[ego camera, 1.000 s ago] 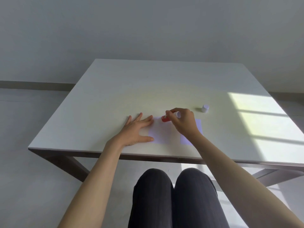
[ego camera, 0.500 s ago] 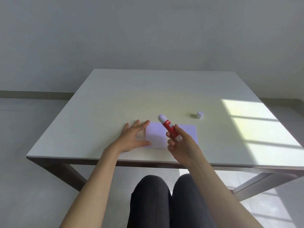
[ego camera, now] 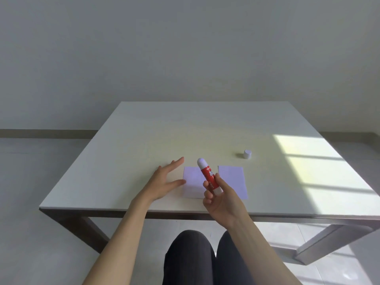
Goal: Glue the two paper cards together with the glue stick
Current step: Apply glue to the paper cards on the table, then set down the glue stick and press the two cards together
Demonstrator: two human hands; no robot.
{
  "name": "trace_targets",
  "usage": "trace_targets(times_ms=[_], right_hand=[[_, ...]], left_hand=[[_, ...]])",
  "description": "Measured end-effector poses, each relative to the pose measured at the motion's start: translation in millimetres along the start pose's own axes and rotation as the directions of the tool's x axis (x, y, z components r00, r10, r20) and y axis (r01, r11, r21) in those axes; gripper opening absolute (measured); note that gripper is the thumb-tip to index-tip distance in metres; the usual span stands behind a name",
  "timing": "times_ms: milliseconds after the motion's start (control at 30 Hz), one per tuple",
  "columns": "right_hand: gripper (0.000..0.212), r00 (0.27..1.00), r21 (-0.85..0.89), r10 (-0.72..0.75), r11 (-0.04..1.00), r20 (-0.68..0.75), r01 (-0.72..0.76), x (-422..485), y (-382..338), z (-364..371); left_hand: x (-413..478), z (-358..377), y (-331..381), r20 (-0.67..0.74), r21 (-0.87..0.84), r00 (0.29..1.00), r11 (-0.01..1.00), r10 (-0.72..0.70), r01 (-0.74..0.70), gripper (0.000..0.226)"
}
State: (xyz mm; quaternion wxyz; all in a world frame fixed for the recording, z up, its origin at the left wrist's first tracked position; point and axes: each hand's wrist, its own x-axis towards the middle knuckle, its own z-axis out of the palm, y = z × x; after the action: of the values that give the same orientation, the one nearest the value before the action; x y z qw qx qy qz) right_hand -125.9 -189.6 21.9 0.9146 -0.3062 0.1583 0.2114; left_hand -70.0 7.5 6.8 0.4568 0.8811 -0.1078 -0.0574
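Observation:
Two pale lilac paper cards lie side by side near the table's front edge: the left card (ego camera: 192,182) and the right card (ego camera: 233,179). My right hand (ego camera: 223,202) holds a red glue stick (ego camera: 209,175) tilted up above the cards, its white glue end pointing away from me. My left hand (ego camera: 164,182) hovers with fingers spread just left of the left card, thumb near the card's left edge. The stick's white cap (ego camera: 247,154) stands on the table behind the right card.
The white table (ego camera: 144,140) has a dark frame and legs. A sunlit patch (ego camera: 320,171) covers its right side. My knees in dark trousers (ego camera: 205,258) sit below the front edge. A grey wall stands behind.
My right hand lifted the glue stick off the left card and drew it back toward me, turning its tip upward. My left hand rose from pressing the card. The camera tilted.

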Motion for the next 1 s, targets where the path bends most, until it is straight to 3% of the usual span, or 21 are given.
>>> trace_targets(times_ms=[100,233,300,367,433,500,567,633,667,767,867,1000], right_hand=[[0.022,1.0,0.006,-0.004,1.0,0.023,0.004,0.3,2.7,2.6],[0.027,0.999,-0.058,-0.012,0.998,0.041,0.015,2.4,10.4,14.2],[0.029,0.998,-0.19,-0.061,0.98,0.021,0.064,1.4,11.1,18.4],[0.031,0.985,-0.42,-0.171,0.895,-0.007,0.152,-1.0,12.3,20.2],[0.031,0.928,-0.713,-0.372,0.646,0.018,0.273,-2.8,17.1,16.3],[0.023,0.801,-0.9,-0.564,0.217,0.201,0.379,-2.7,24.3,8.2],[0.016,0.7,-0.901,-0.578,-0.165,0.419,0.402,-4.4,30.5,2.6],[0.015,0.574,-0.774,-0.534,-0.536,0.62,0.337,-1.3,35.2,-3.0],[0.019,0.526,-0.696,-0.501,-0.662,0.687,0.279,-0.2,37.0,-4.7],[0.038,0.533,-0.59,-0.435,-0.792,0.726,0.157,2.1,37.8,-5.6],[0.054,0.592,-0.561,-0.397,-0.82,0.702,0.116,1.9,37.3,-10.2],[0.059,0.633,-0.534,-0.357,-0.839,0.687,0.106,0.6,34.1,-12.0]], left_hand=[[-6.9,0.2,23.3,-0.096,-0.219,0.995,0.974,0.041,-0.061,0.046],[-14.9,15.0,52.4,-0.149,-0.316,0.987,0.943,0.057,-0.102,0.022],[-12.0,15.2,58.4,-0.248,-0.379,0.969,0.919,0.008,-0.104,0.019],[-3.8,7.1,58.7,-0.33,-0.379,0.944,0.919,-0.026,-0.107,0.016],[9.9,-5.7,54.5,-0.442,-0.204,0.897,0.974,-0.007,-0.093,0.012],[23.3,-18.1,47.5,-0.528,-0.006,0.848,0.999,0.039,-0.05,0.009],[35.6,-25.5,40.1,-0.558,0.09,0.829,0.996,0.035,0.018,0.01],[47.7,-29.0,33.0,-0.573,0.136,0.82,0.988,0.015,0.077,0.016],[52.8,-29.6,30.0,-0.578,0.143,0.816,0.985,0.006,0.094,0.018],[64.4,-28.9,24.9,-0.583,0.123,0.812,0.986,-0.02,0.112,0.021],[68.8,-25.1,23.3,-0.573,0.125,0.819,0.986,-0.022,0.114,0.023],[67.9,-21.5,19.0,-0.56,0.1,0.828,0.988,-0.04,0.115,0.021]])
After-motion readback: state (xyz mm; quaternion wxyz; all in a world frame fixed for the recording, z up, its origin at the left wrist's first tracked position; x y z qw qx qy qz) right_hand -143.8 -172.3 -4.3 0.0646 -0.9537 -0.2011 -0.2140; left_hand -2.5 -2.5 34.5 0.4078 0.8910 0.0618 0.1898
